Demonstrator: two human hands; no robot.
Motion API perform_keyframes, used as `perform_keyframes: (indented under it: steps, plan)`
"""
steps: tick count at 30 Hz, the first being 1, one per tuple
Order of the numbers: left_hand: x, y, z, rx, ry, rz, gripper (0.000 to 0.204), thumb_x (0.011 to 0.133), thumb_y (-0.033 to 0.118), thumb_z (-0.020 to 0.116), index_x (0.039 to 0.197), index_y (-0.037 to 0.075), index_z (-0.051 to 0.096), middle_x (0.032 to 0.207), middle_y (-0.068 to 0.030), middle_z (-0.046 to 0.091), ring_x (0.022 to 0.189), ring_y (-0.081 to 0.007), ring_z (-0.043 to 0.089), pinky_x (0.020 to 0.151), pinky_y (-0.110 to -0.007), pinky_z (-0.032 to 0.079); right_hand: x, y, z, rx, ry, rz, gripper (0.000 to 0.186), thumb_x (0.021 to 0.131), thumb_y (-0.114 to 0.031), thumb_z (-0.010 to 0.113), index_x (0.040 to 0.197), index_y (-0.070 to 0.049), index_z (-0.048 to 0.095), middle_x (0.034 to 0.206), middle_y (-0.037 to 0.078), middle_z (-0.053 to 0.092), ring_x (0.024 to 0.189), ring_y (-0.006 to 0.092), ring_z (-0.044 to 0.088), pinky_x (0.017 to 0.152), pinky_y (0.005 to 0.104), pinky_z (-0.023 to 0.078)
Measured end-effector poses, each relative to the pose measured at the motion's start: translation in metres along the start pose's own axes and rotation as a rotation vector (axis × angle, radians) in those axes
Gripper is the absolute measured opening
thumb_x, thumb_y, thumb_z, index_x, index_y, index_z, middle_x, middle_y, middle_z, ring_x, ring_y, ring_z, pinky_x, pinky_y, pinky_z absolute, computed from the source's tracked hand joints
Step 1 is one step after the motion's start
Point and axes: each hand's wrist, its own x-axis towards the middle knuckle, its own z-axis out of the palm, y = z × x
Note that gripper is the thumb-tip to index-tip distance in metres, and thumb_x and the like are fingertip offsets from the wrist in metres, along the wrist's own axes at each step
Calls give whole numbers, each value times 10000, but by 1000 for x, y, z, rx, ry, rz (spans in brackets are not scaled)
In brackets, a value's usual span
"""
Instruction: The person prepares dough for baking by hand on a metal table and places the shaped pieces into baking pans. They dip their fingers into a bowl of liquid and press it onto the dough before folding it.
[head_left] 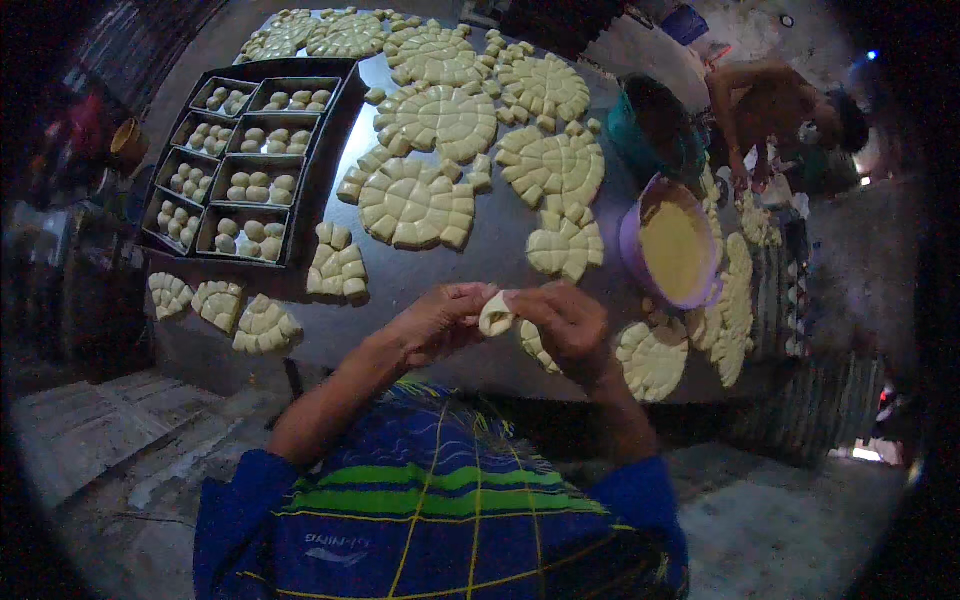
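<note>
At the centre of the frame, the left hand (440,318) and right hand (572,322) both pinched a small dough piece (496,318) between their fingers, above the near side of the counter (410,285). Sectioned dough rounds (416,203) lay at upper centre, a black compartmented tray (322,150) of dough balls (262,187) at upper left, and a purple tub (631,238) right of centre.

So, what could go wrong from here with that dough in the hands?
The dough piece is held in the fingers of the left hand and right hand, so it might tear or slip. The purple basin stands beyond the right hand; a wide swing could knock it. Pieces in the dough rounds touch each other, so they may stick together.
</note>
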Motion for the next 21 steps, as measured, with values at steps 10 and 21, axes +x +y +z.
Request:
perform_keyframes:
  steps: [10,21]
  plan:
    - [-11,0,-4,-189,7,136,286,934,203,657,1171,57,590,1123,-35,628,1045,-145,600,905,-289,501,-7,-43,53,-103,222,323,446,750,-57,782,1176,-56,651,1189,129,616,1003,279,645,863,365,557]
    - [-24,7,6,185,79,352,257,894,63,660,1143,17,621,1136,-63,636,1038,-144,599,919,-283,477,-3,-52,60,353,419,850,200,795,-25,765,991,-34,722,926,71,687,862,171,651,765,298,531]
